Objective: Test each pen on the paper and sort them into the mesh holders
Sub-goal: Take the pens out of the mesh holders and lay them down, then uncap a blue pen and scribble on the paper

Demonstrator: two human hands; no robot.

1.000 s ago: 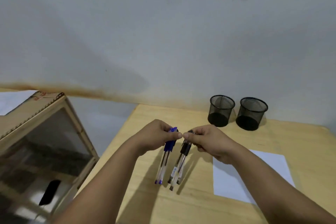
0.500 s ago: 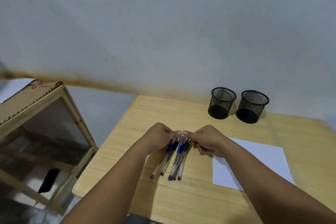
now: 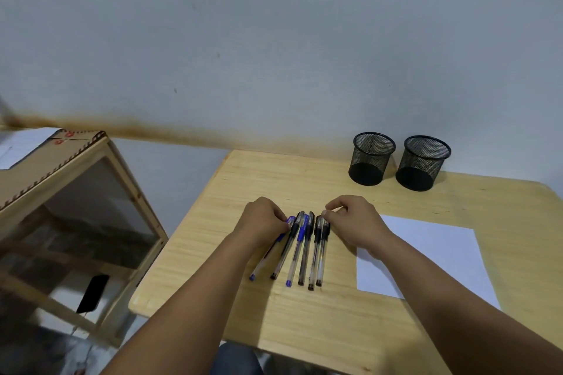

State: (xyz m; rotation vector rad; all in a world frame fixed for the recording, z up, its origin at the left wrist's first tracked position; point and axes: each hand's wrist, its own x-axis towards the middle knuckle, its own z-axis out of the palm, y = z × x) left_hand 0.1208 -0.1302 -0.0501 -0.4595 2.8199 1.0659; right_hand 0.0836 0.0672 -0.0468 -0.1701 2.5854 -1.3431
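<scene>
1. We count six pens (image 3: 300,250) on the table (image 3: 304,320) (two blue-capped, four black).
2. We count two mesh holders (image 3: 372,158).
3. We count one sheet of paper (image 3: 432,250).
4. We count two hands (image 3: 265,219).

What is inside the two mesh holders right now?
Both mesh holders show only dark solid bases through the mesh, no pens. All six pens lie on the table between the hands.
</scene>
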